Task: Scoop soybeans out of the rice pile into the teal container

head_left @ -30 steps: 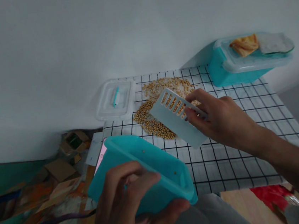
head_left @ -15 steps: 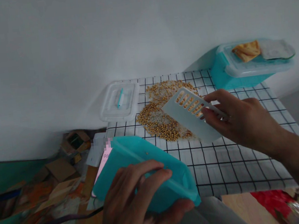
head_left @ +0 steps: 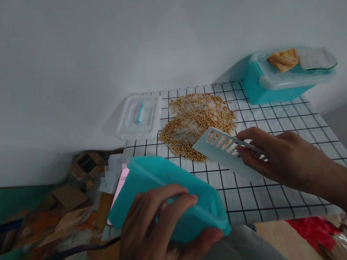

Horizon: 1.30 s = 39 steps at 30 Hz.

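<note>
My left hand (head_left: 162, 234) grips a turquoise plastic bin (head_left: 174, 171), which is tilted at the table's front edge with its opening toward the pile. In my right hand (head_left: 272, 152) is a pale slotted scraper (head_left: 222, 154), pinched at its slotted edge between thumb and fingers. Its blade slants at the near right side of a pile of soybeans (head_left: 187, 120) mixed with whitish grains. Whether the lower edge touches the cloth I cannot tell. A few specks show inside the bin.
A clear lid (head_left: 139, 116) with a turquoise handle lies left of the pile. A lidded turquoise box (head_left: 276, 82) carrying a yellow cloth (head_left: 282, 60) and a whitish pouch (head_left: 316, 58) stands back right. A pink-screened phone (head_left: 121, 183) is partly behind the bin. A black cable (head_left: 65, 255) crosses lower left.
My right hand has brought the scraper down and toward me, from over the pile to its near edge, uncovering more soybeans. My left hand and the bin have stayed almost still.
</note>
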### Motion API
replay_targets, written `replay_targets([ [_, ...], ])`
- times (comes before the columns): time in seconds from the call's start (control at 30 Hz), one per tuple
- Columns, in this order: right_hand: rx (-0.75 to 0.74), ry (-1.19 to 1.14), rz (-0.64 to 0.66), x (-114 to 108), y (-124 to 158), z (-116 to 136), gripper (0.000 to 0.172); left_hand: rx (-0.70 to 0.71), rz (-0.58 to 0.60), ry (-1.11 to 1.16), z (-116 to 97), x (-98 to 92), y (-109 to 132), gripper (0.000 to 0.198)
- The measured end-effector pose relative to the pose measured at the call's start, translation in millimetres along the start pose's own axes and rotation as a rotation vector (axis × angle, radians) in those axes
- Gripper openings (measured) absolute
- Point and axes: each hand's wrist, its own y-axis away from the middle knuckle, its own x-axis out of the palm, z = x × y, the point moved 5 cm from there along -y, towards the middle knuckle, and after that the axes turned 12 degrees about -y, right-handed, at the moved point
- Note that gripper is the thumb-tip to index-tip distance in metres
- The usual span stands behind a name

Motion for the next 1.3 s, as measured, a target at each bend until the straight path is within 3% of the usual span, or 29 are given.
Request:
replay_targets([
  [0.63,-0.008,0.079,0.093,24.8,-1.4,23.5,0.021,-0.037,0.022,0.028,-0.6,-0.3,5.7,0.038],
  [1.3,-0.004,0.100,0.069,21.6,-3.4,26.1,0.022,-0.041,0.031,0.033,0.4,-0.8,5.8,0.038],
])
